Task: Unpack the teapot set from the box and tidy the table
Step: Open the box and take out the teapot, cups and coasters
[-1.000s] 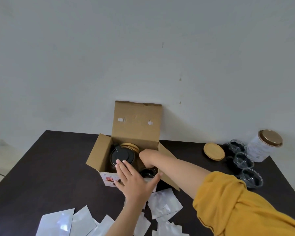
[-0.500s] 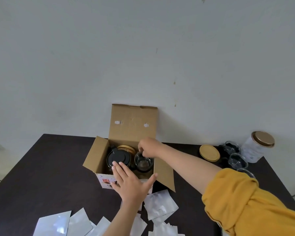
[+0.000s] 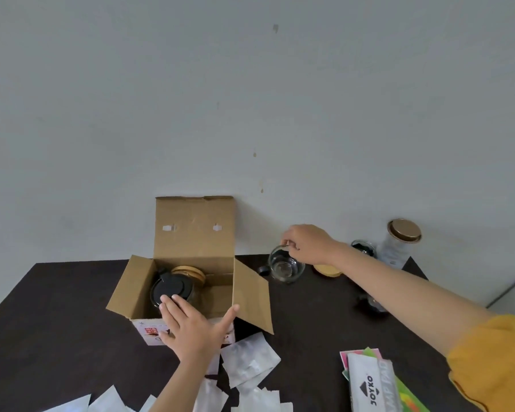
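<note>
Two hands are at work — the right hand [image 3: 308, 244] pinches the rim of a glass cup [image 3: 285, 265], holding it above the dark table [image 3: 57, 322] just right of the cardboard box [image 3: 191, 263]. The left hand [image 3: 195, 327] rests flat, fingers spread, on the box's front edge. Inside — the teapot [image 3: 173, 289] with its black lid.

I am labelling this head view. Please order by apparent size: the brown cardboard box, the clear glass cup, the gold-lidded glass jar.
1. Brown cardboard box, clearly largest.
2-3. Clear glass cup, pinched by the right hand, and gold-lidded glass jar look alike; unranked.
</note>
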